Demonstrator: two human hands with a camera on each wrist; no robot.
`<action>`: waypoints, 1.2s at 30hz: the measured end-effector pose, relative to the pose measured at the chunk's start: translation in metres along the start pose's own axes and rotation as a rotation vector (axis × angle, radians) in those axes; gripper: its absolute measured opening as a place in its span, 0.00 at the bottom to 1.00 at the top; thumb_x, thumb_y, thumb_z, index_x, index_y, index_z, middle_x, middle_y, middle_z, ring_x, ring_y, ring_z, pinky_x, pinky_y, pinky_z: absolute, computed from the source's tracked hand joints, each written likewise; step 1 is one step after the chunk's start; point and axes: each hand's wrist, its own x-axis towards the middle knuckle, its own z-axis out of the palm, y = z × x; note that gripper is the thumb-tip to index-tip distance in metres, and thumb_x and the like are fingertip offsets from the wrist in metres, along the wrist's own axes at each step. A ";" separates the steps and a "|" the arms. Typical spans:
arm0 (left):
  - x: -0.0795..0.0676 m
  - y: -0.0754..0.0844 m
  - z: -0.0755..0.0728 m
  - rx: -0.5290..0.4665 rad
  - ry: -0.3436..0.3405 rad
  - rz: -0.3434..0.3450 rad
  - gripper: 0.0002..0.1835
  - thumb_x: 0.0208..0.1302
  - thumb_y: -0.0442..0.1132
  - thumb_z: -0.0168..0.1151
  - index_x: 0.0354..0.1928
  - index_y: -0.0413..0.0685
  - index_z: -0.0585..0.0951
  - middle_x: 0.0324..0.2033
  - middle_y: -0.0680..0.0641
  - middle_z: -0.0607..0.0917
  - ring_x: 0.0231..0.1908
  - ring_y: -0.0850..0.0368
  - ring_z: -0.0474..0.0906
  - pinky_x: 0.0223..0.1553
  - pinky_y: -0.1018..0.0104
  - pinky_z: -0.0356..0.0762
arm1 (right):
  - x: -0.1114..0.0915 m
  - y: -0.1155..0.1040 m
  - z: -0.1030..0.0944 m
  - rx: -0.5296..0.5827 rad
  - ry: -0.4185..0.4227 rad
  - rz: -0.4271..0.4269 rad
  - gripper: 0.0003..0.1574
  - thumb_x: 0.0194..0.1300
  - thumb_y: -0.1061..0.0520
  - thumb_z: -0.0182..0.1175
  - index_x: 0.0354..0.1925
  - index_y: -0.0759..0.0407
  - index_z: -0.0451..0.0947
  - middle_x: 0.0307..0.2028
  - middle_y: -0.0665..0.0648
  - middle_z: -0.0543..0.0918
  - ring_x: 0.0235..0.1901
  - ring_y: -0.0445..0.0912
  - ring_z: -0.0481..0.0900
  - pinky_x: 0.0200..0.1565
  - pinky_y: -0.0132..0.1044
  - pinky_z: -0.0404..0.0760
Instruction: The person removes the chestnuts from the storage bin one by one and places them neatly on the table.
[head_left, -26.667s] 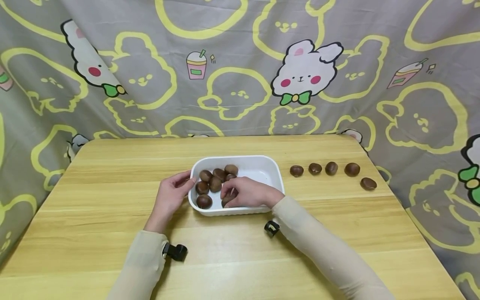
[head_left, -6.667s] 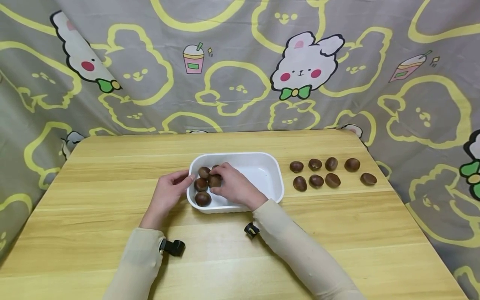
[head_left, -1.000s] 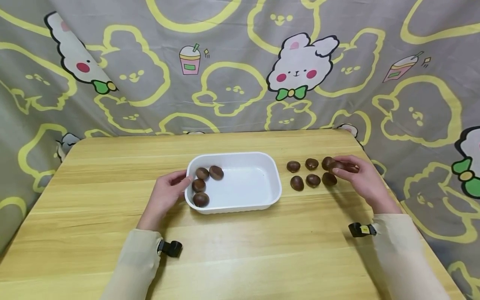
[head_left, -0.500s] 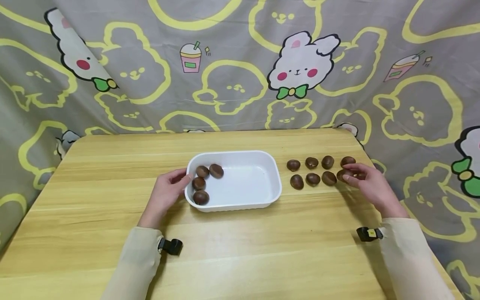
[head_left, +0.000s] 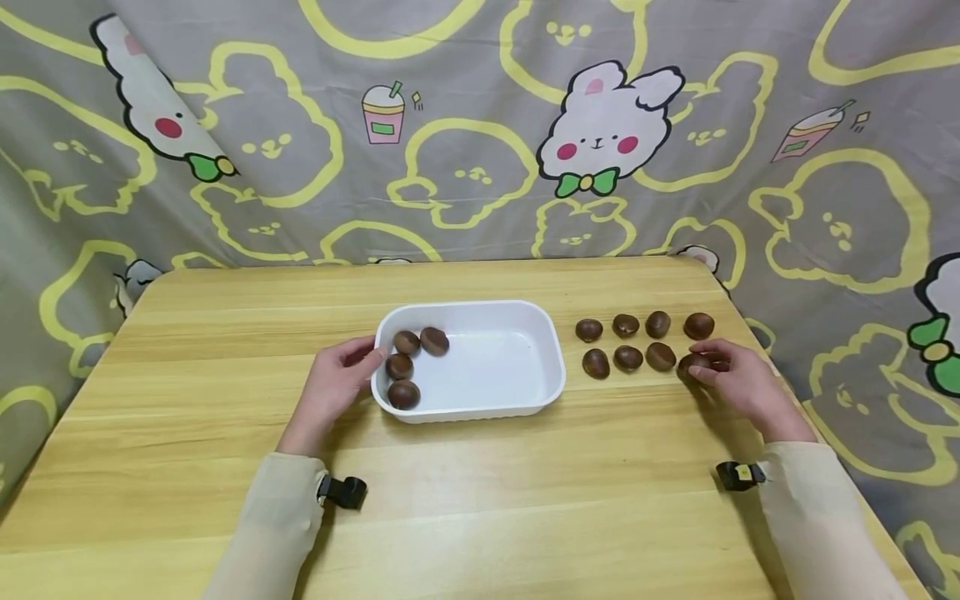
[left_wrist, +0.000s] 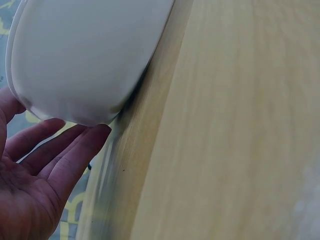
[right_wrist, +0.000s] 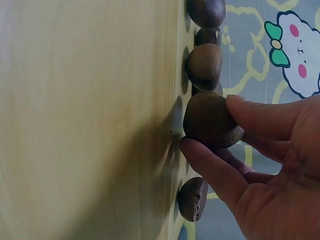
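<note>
A white rectangular dish point(head_left: 480, 412) stands mid-table, with several brown chestnuts point(head_left: 403, 394) gathered at its left end. My left hand point(head_left: 341, 387) holds that end, thumb at the rim; the left wrist view shows its fingertips against the outer wall point(left_wrist: 75, 65). To the right of the dish, my right hand point(head_left: 738, 379) pinches a chestnut point(right_wrist: 210, 120) between thumb and fingers, low over the table at the right end of the front row. The fingers partly cover this chestnut in the head view.
Chestnuts lie in two rows right of the dish: a back row point(head_left: 626, 325) and a front row point(head_left: 627, 358). The wooden table point(head_left: 480, 517) has a patterned grey curtain point(head_left: 465, 200) behind it and at its sides.
Over the longer span, chestnuts went from the dish to the two rows. In the last second, my right hand brought a chestnut from above the back row to the front row's right end.
</note>
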 end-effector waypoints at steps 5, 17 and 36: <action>0.002 0.002 0.001 -0.001 -0.003 0.007 0.26 0.70 0.46 0.61 0.63 0.37 0.76 0.56 0.36 0.79 0.53 0.47 0.76 0.43 0.70 0.82 | 0.001 0.000 0.000 -0.024 -0.003 0.026 0.22 0.71 0.62 0.58 0.59 0.72 0.70 0.52 0.76 0.76 0.54 0.69 0.72 0.50 0.57 0.73; 0.002 0.004 0.001 -0.023 -0.025 0.019 0.26 0.70 0.45 0.61 0.64 0.36 0.75 0.56 0.35 0.79 0.52 0.45 0.77 0.42 0.67 0.83 | -0.001 -0.004 -0.012 -0.135 0.016 -0.033 0.26 0.70 0.56 0.61 0.59 0.72 0.71 0.49 0.75 0.77 0.50 0.69 0.74 0.48 0.61 0.73; -0.001 0.002 -0.001 0.003 -0.028 -0.010 0.25 0.71 0.45 0.60 0.64 0.37 0.74 0.56 0.35 0.78 0.52 0.45 0.76 0.41 0.67 0.83 | 0.007 -0.104 -0.011 0.014 0.085 -0.192 0.26 0.74 0.45 0.54 0.58 0.61 0.75 0.51 0.60 0.77 0.47 0.52 0.74 0.46 0.43 0.73</action>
